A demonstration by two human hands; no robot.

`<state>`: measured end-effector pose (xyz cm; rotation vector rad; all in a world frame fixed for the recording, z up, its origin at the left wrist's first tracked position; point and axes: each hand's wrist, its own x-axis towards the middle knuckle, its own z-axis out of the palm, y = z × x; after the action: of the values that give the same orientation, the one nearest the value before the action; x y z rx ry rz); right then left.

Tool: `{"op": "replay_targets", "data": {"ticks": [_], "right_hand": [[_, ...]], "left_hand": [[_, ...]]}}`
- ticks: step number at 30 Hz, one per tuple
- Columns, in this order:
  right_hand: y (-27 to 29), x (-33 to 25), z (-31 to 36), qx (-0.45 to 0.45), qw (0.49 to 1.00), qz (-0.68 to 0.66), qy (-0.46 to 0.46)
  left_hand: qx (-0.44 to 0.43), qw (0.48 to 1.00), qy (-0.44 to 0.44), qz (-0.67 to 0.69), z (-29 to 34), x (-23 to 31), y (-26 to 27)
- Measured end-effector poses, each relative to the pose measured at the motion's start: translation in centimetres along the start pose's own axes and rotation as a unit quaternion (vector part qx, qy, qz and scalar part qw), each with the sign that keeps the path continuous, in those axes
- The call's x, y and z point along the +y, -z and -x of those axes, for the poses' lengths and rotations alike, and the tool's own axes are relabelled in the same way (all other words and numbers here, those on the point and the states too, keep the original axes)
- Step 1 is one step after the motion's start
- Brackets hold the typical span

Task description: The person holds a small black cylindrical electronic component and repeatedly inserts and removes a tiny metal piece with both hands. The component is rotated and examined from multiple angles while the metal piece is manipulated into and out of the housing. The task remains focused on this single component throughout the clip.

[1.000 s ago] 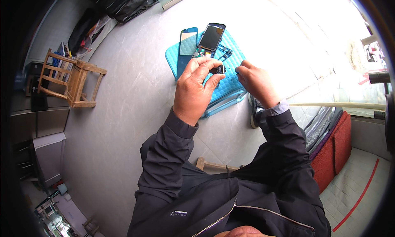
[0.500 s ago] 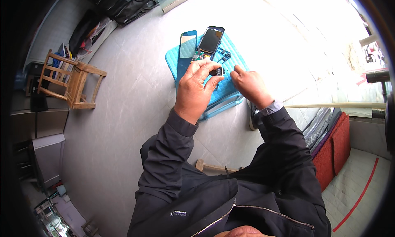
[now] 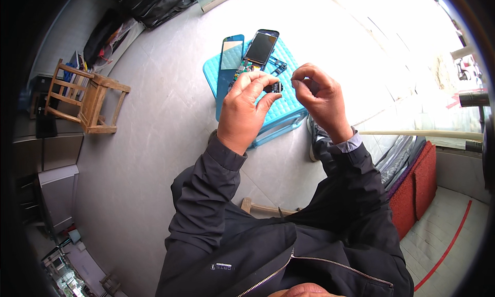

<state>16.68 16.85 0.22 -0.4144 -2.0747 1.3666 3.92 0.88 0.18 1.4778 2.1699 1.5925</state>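
Between thumb and fingers, my left hand [image 3: 242, 109] pinches a small black electronic part [image 3: 277, 88] with a bright edge. Close by on the right, my right hand [image 3: 325, 96] is raised with its fingertips pressed together; whether something tiny is in them, I cannot make out. Beneath both hands stands a light-blue plastic stool [image 3: 285, 102] with a quilted top. On it lie an opened phone with a dark screen [image 3: 262, 48] and a green circuit board [image 3: 247, 69], a flat blue glossy panel [image 3: 225, 80] and a dark blue frame piece [image 3: 279, 66].
A wooden chair [image 3: 98, 102] stands to the left on the grey tiled floor [image 3: 149, 116]. Black bags [image 3: 154, 6] lie at the far left. Red mats [image 3: 415, 186] and plastic-wrapped items [image 3: 399, 154] are at the right. Part of a wooden seat [image 3: 258, 208] shows near my legs.
My right hand has lifted and turned, its fingers now curled upward beside the small part. My left hand keeps its pinch. The whole view has shifted slightly.
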Motion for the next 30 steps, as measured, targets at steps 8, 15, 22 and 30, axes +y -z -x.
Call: {"op": "replay_targets", "data": {"ticks": [8,15,22,30], "right_hand": [[-1.4,0.4,0.6,0.005,0.985,-0.173,0.005],[-2.0,-0.2,1.0,0.015,0.982,-0.182,-0.056],[-3.1,-0.4,1.4,0.046,0.974,-0.212,-0.061],[-3.8,0.0,1.5,0.079,0.988,-0.133,0.006]], "left_hand": [[0.008,1.000,-0.029,0.009,0.1,0.6,-0.6],[0.020,0.999,-0.039,-0.005,0.2,0.9,-0.1],[0.051,0.996,-0.062,-0.045,0.3,1.0,-0.3],[0.052,0.994,-0.054,-0.083,0.6,1.2,-0.4]]}}
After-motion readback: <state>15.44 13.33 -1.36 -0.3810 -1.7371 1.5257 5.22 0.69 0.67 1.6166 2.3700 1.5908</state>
